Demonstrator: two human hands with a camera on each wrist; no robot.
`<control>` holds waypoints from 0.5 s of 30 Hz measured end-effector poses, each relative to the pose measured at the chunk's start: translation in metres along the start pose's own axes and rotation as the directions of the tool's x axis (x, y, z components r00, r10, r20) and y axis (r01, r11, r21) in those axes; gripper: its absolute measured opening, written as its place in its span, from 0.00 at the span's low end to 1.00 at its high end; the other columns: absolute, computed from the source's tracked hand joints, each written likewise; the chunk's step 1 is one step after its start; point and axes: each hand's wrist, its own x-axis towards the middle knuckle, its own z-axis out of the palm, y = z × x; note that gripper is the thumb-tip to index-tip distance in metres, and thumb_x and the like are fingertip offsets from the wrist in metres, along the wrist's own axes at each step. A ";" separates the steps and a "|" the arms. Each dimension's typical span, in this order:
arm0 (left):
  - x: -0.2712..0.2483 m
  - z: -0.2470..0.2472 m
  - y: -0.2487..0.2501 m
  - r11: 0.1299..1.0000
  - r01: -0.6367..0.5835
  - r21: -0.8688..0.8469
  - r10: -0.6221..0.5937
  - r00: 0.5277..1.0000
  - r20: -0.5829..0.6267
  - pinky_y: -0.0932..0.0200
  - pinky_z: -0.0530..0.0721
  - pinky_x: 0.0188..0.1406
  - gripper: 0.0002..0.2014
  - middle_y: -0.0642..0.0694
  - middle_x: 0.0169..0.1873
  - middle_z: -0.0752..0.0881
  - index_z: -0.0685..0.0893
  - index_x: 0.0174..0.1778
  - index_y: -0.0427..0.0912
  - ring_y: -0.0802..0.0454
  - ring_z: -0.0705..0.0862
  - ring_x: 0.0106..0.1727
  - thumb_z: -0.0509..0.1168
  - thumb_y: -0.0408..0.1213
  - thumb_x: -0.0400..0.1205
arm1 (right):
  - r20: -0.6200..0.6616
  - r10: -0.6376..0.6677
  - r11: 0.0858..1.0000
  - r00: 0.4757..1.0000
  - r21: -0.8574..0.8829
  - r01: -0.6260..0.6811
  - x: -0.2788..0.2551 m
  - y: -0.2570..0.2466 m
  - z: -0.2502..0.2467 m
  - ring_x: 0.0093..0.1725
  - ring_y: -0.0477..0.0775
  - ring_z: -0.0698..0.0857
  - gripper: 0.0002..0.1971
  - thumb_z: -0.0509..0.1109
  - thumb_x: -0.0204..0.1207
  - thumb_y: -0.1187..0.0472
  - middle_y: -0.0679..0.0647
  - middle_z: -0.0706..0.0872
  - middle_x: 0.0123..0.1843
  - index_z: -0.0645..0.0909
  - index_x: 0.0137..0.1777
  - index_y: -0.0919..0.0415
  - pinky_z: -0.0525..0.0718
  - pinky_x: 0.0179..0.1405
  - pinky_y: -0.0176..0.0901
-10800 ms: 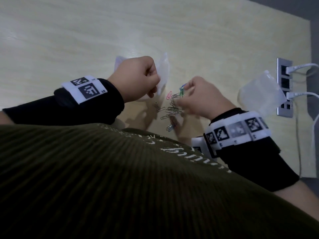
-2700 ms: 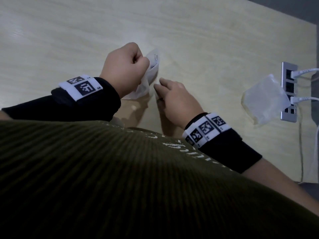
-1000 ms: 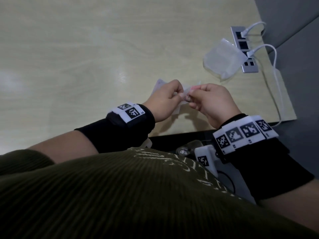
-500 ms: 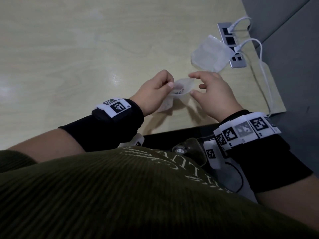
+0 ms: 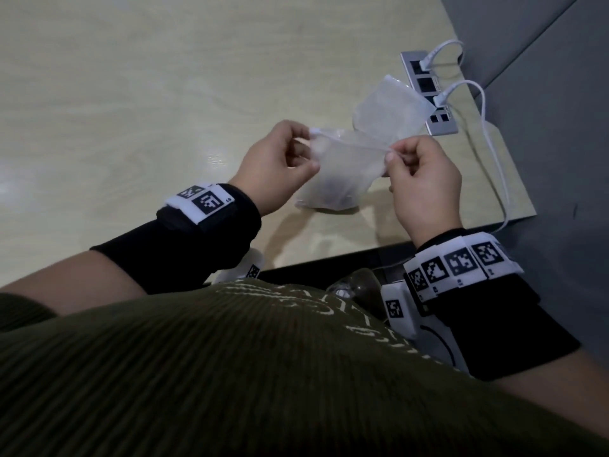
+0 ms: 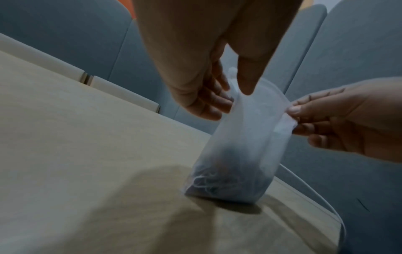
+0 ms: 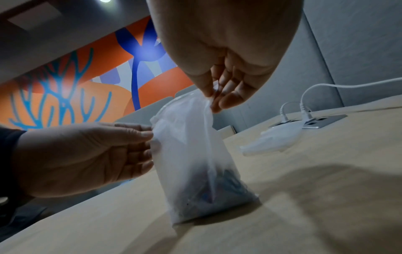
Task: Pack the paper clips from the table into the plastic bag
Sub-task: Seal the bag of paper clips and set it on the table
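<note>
- The frosted, see-through plastic bag (image 5: 339, 173) stands upright on the bench (image 5: 131, 94), paper clips (image 6: 217, 182) heaped inside at the bottom.
- Left hand (image 5: 273, 169) and right hand (image 5: 425, 183) each pinch a top corner.

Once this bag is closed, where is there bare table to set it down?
The broad bare stretch of table left of and beyond the left hand is free. It is crowded on the right: the second bag, the socket strip and its white cables fill the corner beyond the right hand. The plastic bag rests near the front edge.
</note>
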 end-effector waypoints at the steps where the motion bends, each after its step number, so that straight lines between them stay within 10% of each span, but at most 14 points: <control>1: 0.000 0.000 -0.001 1.000 0.009 0.025 -0.008 1.000 -0.015 0.58 0.82 0.47 0.08 0.53 0.37 0.83 0.80 0.46 0.52 0.56 0.82 0.37 0.70 0.36 0.76 | 0.005 0.015 1.000 1.000 0.006 -0.016 -0.001 0.001 -0.001 0.43 0.44 0.86 0.02 0.68 0.78 0.59 0.44 0.85 0.40 0.81 0.48 0.51 0.88 0.52 0.50; 8: 0.000 0.006 0.013 0.990 -0.069 0.120 0.074 0.997 -0.033 0.58 0.81 0.38 0.07 0.41 0.34 0.89 0.87 0.38 0.42 0.55 0.81 0.34 0.71 0.42 0.77 | 0.114 -0.353 0.913 0.929 -0.177 0.368 -0.003 -0.019 -0.005 0.63 0.53 0.80 0.15 0.67 0.76 0.55 0.50 0.83 0.60 0.82 0.61 0.53 0.77 0.65 0.47; 12: -0.006 0.009 0.022 0.964 -0.204 0.171 0.209 0.978 -0.016 0.59 0.80 0.38 0.08 0.49 0.32 0.88 0.89 0.42 0.43 0.57 0.82 0.33 0.70 0.44 0.77 | 0.205 -0.474 0.839 0.856 -0.190 0.510 -0.006 -0.028 0.004 0.58 0.55 0.83 0.12 0.67 0.77 0.48 0.48 0.88 0.54 0.86 0.56 0.49 0.79 0.61 0.60; 15: -0.009 0.007 0.022 0.956 -0.221 0.192 0.227 0.974 -0.007 0.55 0.82 0.38 0.08 0.50 0.31 0.89 0.88 0.38 0.45 0.55 0.86 0.35 0.69 0.45 0.75 | 0.214 -0.524 0.796 0.825 -0.222 0.563 -0.007 -0.026 0.004 0.54 0.53 0.84 0.09 0.67 0.77 0.49 0.45 0.88 0.48 0.87 0.49 0.48 0.74 0.60 0.51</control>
